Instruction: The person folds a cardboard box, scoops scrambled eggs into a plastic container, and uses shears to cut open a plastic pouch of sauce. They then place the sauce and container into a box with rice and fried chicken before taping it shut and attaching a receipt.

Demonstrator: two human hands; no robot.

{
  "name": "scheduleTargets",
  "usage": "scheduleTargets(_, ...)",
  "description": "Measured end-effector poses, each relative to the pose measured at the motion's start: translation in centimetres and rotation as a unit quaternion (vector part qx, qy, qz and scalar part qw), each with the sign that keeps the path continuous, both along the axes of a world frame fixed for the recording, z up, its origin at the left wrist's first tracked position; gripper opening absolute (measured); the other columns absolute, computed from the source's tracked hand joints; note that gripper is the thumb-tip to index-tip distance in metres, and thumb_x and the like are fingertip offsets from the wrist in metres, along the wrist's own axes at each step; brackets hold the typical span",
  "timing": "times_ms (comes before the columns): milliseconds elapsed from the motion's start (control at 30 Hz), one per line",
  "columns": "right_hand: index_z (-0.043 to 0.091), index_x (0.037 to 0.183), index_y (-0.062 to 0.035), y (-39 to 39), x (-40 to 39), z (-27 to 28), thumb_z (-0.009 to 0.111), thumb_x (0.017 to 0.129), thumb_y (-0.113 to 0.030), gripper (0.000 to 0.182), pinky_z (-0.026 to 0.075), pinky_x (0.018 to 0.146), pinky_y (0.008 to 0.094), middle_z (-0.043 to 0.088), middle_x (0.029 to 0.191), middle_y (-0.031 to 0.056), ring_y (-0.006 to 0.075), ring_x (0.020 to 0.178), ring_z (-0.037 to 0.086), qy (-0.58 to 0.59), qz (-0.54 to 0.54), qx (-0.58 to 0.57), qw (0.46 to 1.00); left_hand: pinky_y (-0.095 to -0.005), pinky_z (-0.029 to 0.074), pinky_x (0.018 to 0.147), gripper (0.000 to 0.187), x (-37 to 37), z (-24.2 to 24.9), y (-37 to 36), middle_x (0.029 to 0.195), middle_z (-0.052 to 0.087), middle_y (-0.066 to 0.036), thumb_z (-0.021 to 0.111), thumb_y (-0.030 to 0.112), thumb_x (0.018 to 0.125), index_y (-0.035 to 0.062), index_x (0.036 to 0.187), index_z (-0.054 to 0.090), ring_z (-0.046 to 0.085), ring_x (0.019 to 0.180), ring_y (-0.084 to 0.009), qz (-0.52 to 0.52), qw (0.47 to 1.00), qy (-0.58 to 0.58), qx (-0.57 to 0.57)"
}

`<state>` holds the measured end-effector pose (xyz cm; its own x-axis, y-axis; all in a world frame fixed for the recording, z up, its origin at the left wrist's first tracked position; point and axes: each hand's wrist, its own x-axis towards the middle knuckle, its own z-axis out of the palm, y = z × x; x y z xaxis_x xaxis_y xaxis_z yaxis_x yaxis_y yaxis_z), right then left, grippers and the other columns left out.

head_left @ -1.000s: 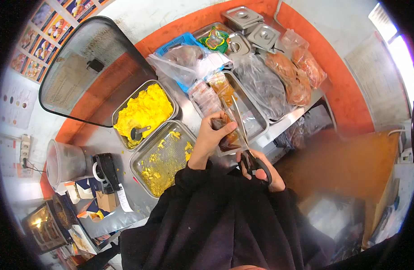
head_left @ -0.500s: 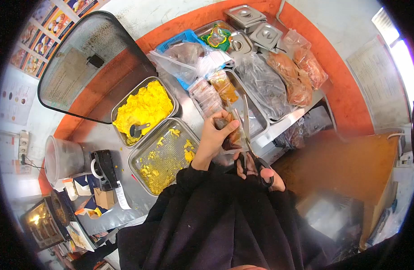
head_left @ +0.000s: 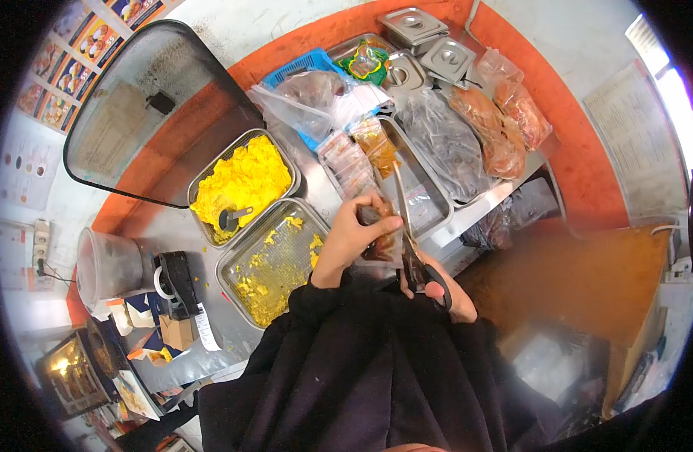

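Note:
Between the thumb and fingers of my left hand (head_left: 367, 230) is a clear plastic pouch (head_left: 387, 250) with dark reddish-brown contents. My right hand (head_left: 453, 294) has its fingers in the black handles of a pair of scissors (head_left: 406, 218). The blades point away from me along the pouch's right side, nearly together. Just beyond my hands lie a stack of filled pouches (head_left: 346, 160) and a pouch of orange-brown contents (head_left: 376, 143), by a metal tray (head_left: 442, 215).
A tray of yellow food (head_left: 241, 181) with a black scoop (head_left: 232, 218) stands left, beside a tray with yellow scraps (head_left: 275, 282). Bagged food (head_left: 485, 128), a blue basket (head_left: 312, 60) and lidded steel containers (head_left: 414, 29) line the back. A clear bucket (head_left: 109, 264) stands far left.
The scissors have turned more upright, their blades nearer each other. My left hand and the pouch have shifted slightly down, and my right hand's fingers have drawn in.

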<state>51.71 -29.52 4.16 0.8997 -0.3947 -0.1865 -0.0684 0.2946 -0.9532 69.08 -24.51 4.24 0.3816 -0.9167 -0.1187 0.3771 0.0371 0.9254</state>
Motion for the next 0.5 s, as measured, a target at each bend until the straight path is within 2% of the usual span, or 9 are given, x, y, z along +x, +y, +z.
scheduleTargets(67,0.046,0.096,-0.0014,-0.2,0.1,0.1,0.047,0.049,-0.083,0.094,0.034,0.047,0.0191,0.043,0.056,-0.0026,0.0060,0.050,0.044,-0.018,-0.019,0.005,1.000,-0.0184,0.035,0.048,0.021,-0.1,0.2,0.1,0.061,0.049,0.003,0.068,0.009,0.074,0.0049,0.068,0.048,0.046,0.053,-0.0034,-0.053,0.997,-0.033,0.038)
scheduleTargets(133,0.045,0.099,-0.0015,-1.0,0.0,0.8,0.047,0.050,-0.082,0.094,0.034,0.048,0.0200,0.044,0.058,-0.0020,0.0070,0.053,0.045,0.036,0.037,-0.006,0.999,-0.0184,0.035,0.047,0.021,0.0,-0.2,0.0,0.060,0.049,0.002,0.067,0.010,0.075,0.0050,0.067,0.048,0.045,0.052,-0.0036,-0.049,0.998,-0.032,0.033)
scheduleTargets(200,0.045,0.098,-0.0014,-0.9,-0.1,-0.4,0.048,0.051,-0.081,0.093,0.034,0.048,0.0200,0.044,0.059,-0.0020,0.0069,0.053,0.045,0.016,0.032,-0.001,0.999,-0.0184,0.035,0.046,0.021,0.1,-0.2,-0.1,0.060,0.048,0.002,0.067,0.011,0.075,0.0050,0.067,0.048,0.045,0.051,-0.0038,-0.045,0.998,-0.032,0.026)
scheduleTargets(367,0.045,0.097,-0.0019,-1.5,-0.1,-0.7,0.051,0.052,-0.079,0.090,0.033,0.048,0.0200,0.044,0.060,-0.0022,0.0064,0.052,0.045,-0.010,0.038,-0.007,0.999,-0.0193,0.033,0.044,0.023,0.2,-0.6,-0.2,0.056,0.046,0.002,0.065,0.014,0.078,0.0063,0.066,0.047,0.043,0.048,-0.0044,-0.063,0.995,0.069,0.036)
scheduleTargets(500,0.044,0.099,-0.0028,-2.0,-0.3,-0.5,0.049,0.052,-0.081,0.091,0.032,0.047,0.0198,0.044,0.060,-0.0021,0.0067,0.052,0.044,0.036,0.070,-0.034,0.996,-0.0187,0.032,0.043,0.023,0.4,-0.7,-0.3,0.055,0.046,0.003,0.065,0.015,0.078,0.0067,0.066,0.047,0.043,0.047,-0.0041,-0.070,0.995,0.055,0.045)
